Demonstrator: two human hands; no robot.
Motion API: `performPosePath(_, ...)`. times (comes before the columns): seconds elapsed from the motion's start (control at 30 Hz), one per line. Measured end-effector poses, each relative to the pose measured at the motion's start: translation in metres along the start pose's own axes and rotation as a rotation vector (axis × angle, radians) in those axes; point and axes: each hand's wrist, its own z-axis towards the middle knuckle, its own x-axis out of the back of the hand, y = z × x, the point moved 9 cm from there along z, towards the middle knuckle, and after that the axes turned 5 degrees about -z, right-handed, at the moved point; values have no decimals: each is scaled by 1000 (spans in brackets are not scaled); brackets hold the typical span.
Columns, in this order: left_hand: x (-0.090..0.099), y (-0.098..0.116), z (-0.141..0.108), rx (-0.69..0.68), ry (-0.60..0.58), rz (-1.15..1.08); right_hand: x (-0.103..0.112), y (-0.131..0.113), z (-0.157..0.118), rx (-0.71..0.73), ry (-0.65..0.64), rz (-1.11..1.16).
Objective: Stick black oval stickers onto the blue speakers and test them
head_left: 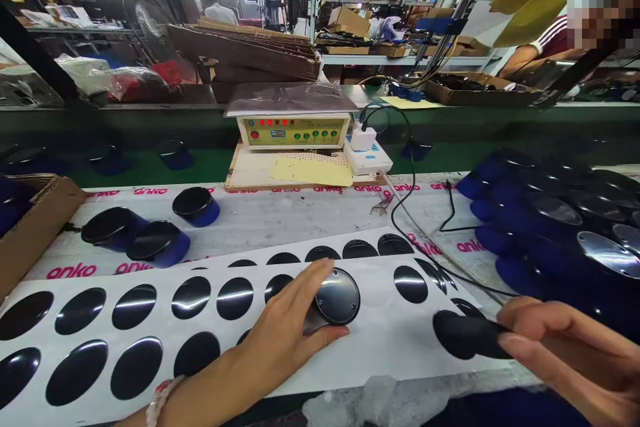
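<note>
My left hand [295, 320] grips a round cap [339, 296] with a dark, shiny top and small screw-like dots, thumb and fingers around its edge. It is over a white sheet [370, 347] bearing rows of black oval stickers [235, 298]. At the right, my right hand [565, 353] pinches a thin black disc [483, 337] between thumb and fingers, above the sheet's right end. The disc overlaps a black oval in view. A second sheet with black ovals [360, 249] shows behind the first.
Blue cups with black tops [555, 207] crowd the right side; several more [159, 242] stand at left beside a cardboard box [50, 213]. A control box [295, 131], power strip [369, 159] and black cable [413, 177] lie behind. A person [545, 47] is at the far right.
</note>
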Motion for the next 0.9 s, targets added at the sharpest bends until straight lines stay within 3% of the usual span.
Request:
performPosePath(0.07,-1,-10,-1,113,-11,-86,-22,-2,1,-79,-56,181)
performPosePath(0.17,-3,-15,-3,202,-38,-163,-81,-15,-3,-182,-154,480)
performPosePath(0.27,-4,-15,-3,237,-55,-189,-134,-25,-11,-257,-207,628)
performPosePath(0.33,-4,-15,-2,251,-63,-200,-153,-30,-15,-266,-224,655)
performPosePath(0.7,-4,-12,1,211,-74,-206,-167,-32,-15,-213,-250,609)
performPosePath(0.9,-4,-14,-1,234,-80,-203,-161,-38,-12,-140,-213,513)
